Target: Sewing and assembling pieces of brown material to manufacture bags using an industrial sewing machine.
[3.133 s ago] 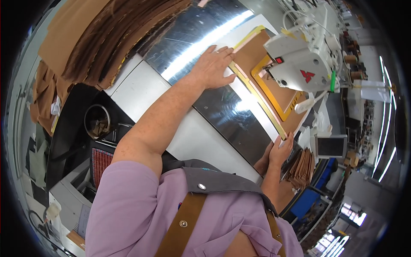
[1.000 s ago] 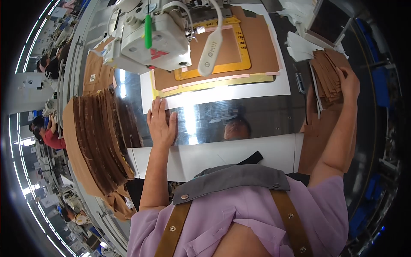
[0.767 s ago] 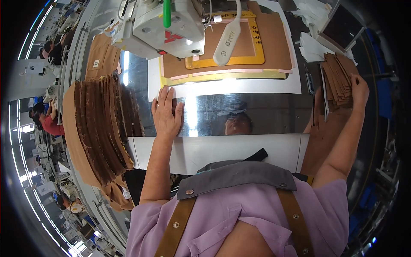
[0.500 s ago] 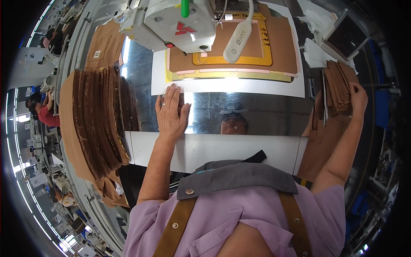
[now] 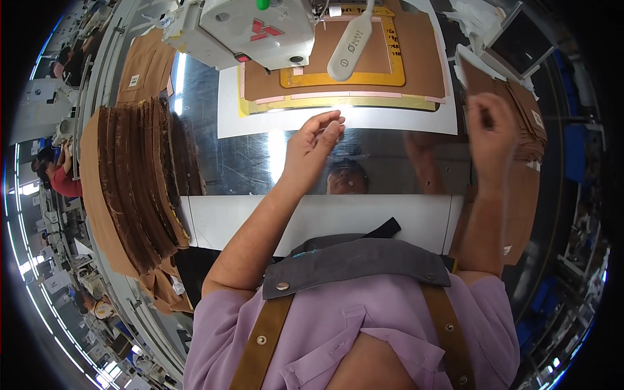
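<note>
My left hand (image 5: 314,144) hovers over the polished metal plate (image 5: 234,162), by the lower edge of a white sheet (image 5: 247,127), its fingers loosely bent with nothing visible in them. My right hand (image 5: 491,123) is raised beside a pile of brown cut pieces (image 5: 530,144) on the right; its fingers are curled and blurred. On the sheet lies a brown panel (image 5: 426,58) with pink strips and a yellow template frame (image 5: 396,55). The white sewing-machine head (image 5: 253,39) and a long white attachment (image 5: 351,45) hang above it.
Thick stacked brown fabric panels (image 5: 136,182) stand at the left, with more brown pieces (image 5: 140,68) behind. A screen (image 5: 520,39) is at the back right, beside white scraps. A co-worker in red (image 5: 65,179) sits at a machine in the far left aisle.
My left hand has risen from the plate and moved right, fingers now bent. My right hand has left the outer edge of the brown pieces and moved inward.
</note>
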Action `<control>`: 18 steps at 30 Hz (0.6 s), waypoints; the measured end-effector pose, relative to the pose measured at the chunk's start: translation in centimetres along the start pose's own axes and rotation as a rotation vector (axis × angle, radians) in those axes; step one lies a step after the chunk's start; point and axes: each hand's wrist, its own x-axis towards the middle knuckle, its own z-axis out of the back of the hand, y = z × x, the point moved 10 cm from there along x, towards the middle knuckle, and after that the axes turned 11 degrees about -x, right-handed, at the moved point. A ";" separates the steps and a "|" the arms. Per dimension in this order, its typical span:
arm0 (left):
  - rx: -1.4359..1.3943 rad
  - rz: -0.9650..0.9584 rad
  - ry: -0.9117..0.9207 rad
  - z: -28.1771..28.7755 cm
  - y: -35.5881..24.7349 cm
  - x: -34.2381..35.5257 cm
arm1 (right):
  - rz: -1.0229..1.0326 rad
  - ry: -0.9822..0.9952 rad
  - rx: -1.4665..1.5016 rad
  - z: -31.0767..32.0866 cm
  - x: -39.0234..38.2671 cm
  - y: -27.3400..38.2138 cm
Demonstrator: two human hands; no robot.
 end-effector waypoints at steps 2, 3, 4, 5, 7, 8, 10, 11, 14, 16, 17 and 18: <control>-0.313 0.264 -0.013 -2.4 2.0 1.5 | -0.013 0.314 0.256 -6.4 -2.7 4.5; -0.313 0.270 -0.010 -2.4 2.4 1.9 | -0.045 0.447 0.369 -9.2 -4.0 6.4; -0.283 0.245 -0.035 -2.2 2.8 2.5 | -0.063 0.510 0.547 -11.8 -5.1 7.1; -0.250 0.219 -0.066 -1.9 3.0 2.8 | -0.070 0.510 0.544 -13.5 -5.2 7.0; -0.210 0.176 -0.105 -1.7 2.1 3.1 | 0.162 0.350 0.350 -14.4 -3.8 7.9; -0.187 0.162 -0.092 -1.1 2.4 3.4 | 0.158 0.352 0.349 -15.1 -2.9 7.9; -0.168 0.113 -0.089 -0.7 2.7 3.6 | 0.443 0.108 0.158 -13.6 -1.3 9.9; -0.168 0.116 -0.085 -0.8 2.9 3.6 | 0.440 0.109 0.155 -14.2 -0.9 9.3; -0.127 0.077 -0.072 -1.0 2.6 3.7 | 0.520 0.250 0.243 -16.1 -0.8 9.6; -0.133 -0.070 -0.109 -0.8 1.0 3.4 | 0.264 0.564 0.459 -18.9 -0.9 8.2; -0.134 -0.067 -0.109 -0.7 0.7 3.6 | 0.262 0.566 0.459 -18.9 -0.9 8.3; -0.005 -0.125 -0.096 -0.5 -0.4 4.0 | 0.255 0.569 0.461 -19.0 -1.0 8.3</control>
